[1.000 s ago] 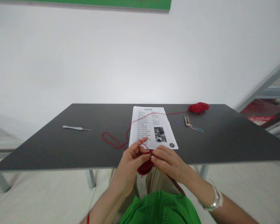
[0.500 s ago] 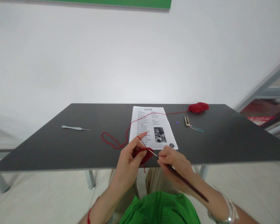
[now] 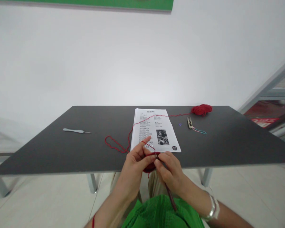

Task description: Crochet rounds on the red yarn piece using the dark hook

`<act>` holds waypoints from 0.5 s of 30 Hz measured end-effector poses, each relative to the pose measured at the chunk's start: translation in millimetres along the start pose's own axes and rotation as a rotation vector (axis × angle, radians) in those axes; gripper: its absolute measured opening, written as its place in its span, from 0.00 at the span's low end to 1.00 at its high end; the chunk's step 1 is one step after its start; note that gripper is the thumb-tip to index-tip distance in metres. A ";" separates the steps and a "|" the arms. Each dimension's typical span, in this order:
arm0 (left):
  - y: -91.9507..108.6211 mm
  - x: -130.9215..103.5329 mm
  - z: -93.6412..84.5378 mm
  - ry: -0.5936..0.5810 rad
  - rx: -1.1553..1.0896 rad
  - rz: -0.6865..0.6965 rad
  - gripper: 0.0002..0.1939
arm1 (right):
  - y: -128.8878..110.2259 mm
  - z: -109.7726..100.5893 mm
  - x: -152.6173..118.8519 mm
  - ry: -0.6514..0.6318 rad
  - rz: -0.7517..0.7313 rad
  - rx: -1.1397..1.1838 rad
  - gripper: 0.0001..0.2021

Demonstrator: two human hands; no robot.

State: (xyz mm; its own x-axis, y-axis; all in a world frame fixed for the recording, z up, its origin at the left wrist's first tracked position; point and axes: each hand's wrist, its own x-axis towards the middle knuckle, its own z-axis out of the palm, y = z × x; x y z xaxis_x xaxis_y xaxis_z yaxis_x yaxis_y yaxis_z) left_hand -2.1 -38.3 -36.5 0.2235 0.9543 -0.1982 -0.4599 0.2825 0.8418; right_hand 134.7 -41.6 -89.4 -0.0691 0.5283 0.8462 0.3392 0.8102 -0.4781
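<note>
My left hand (image 3: 138,159) pinches a small piece of red crochet (image 3: 149,167) between thumb and fingers, its index finger raised with red yarn (image 3: 149,145) running over it. My right hand (image 3: 169,171) is closed around a crochet hook (image 3: 170,198) with a dark brown handle. The metal tip of the hook sits at the upper edge of the crochet piece, close to the left thumb. Both hands meet at the table's near edge, and the fingers hide much of the crochet piece.
Under the yarn lies a printed pattern sheet (image 3: 147,126). The red yarn ball (image 3: 201,110) rests at the back right, near thread snips (image 3: 190,123) with a cord loop and a small purple ring (image 3: 180,124). On the left of the black table (image 3: 49,148) is a grey-handled hook (image 3: 73,130).
My right hand has moved left against the crochet piece. The hook has turned steeper, its handle end now lower and further left, and its tip has gone up past the piece's edge.
</note>
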 end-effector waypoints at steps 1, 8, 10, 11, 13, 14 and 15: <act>1.1 0.3 -1.2 -0.016 -0.041 -0.038 0.29 | 2.3 -1.5 0.4 -0.025 -0.091 -0.035 0.11; 16.4 5.6 -14.8 -0.042 -0.105 -0.066 0.28 | 0.7 -10.4 14.9 -0.052 0.165 0.356 0.04; 20.4 6.9 -17.8 -0.068 -0.078 -0.066 0.27 | -3.8 -16.7 18.4 -0.065 0.288 0.431 0.02; 22.0 7.5 -19.0 -0.087 -0.060 -0.077 0.27 | -5.7 -20.5 20.2 -0.076 0.322 0.444 0.03; 24.6 8.5 -20.9 -0.127 -0.025 -0.109 0.27 | -8.0 -28.0 24.0 -0.104 0.371 0.445 0.06; 25.7 9.0 -21.7 -0.145 -0.008 -0.128 0.27 | -8.4 -31.4 26.0 -0.116 0.387 0.448 0.07; 26.7 9.3 -22.4 -0.161 0.005 -0.142 0.26 | -8.4 -34.3 28.0 -0.131 0.401 0.454 0.07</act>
State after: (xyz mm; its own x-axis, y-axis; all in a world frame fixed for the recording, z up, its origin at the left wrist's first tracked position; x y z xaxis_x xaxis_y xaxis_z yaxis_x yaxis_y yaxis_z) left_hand -31.5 -19.7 -27.1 0.4205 0.8769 -0.2329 -0.4097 0.4125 0.8136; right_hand 162.2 -42.3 -53.6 -0.1434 0.8173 0.5580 -0.0681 0.5544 -0.8295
